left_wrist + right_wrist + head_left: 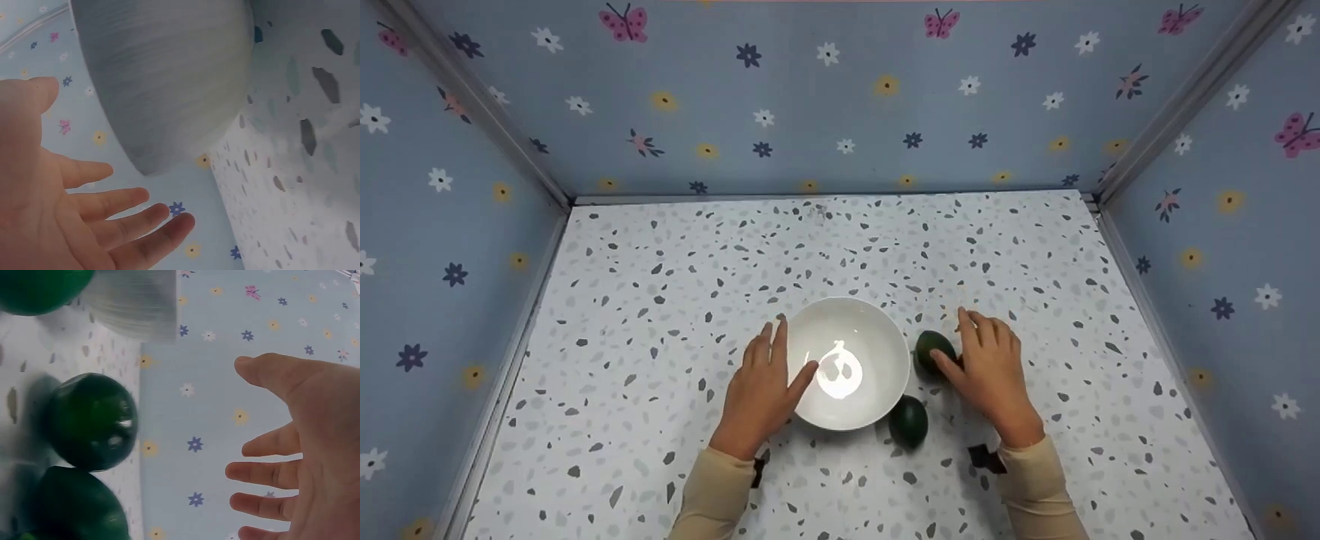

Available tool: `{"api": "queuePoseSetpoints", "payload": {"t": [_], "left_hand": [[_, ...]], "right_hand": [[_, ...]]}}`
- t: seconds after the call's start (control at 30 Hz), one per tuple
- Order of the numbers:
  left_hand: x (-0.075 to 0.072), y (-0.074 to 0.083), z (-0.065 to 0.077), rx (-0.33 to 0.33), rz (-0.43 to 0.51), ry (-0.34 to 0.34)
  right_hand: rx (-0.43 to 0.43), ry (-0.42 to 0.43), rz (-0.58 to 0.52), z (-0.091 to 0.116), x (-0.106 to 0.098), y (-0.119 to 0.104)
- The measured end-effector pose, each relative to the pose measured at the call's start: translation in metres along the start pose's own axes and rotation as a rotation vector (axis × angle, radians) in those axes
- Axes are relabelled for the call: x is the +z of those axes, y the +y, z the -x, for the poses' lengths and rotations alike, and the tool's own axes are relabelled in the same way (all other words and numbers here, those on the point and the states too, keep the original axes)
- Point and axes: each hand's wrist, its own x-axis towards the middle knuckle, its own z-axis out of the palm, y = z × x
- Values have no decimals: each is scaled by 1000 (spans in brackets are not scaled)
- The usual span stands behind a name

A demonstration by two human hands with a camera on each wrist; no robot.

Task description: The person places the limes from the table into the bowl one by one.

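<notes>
A glossy white bowl (877, 337) stands on the speckled tabletop. My left hand (759, 397) is at its left side, fingers straight and spread, the thumb overlapping the rim in the head view. In the left wrist view that hand holds nothing, and the bowl's outer wall (169, 84) rises beside the fingers. Two dark green, egg-shaped avocados lie right of the bowl: one (909, 424) close by its front right rim, another (931, 349) partly under my right thumb. My right hand (994, 375) hovers there, fingers extended and grasping nothing. A further avocado (79, 506) shows in the right wrist view, mostly hidden by the hand from above.
Blue panels (840, 97) with flowers and butterflies wall the speckled table (660, 262) at the back, left and right. Metal strips run along the corners. A small black piece (986, 457) sits at the right cuff.
</notes>
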Motion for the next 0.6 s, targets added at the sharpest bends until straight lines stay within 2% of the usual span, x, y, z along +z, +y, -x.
{"api": "queuePoseSetpoints", "payload": {"t": [0.13,0.37,0.6], "left_hand": [[2,-6,3,-22,65,-9],[4,-12,6,-86,239,-39],[8,-18,6,-117,389,-5]], "right_hand": [[51,-50,22,3,9,2],[123,-92,31,6,22,3],[183,-167,52,8,34,6]]}}
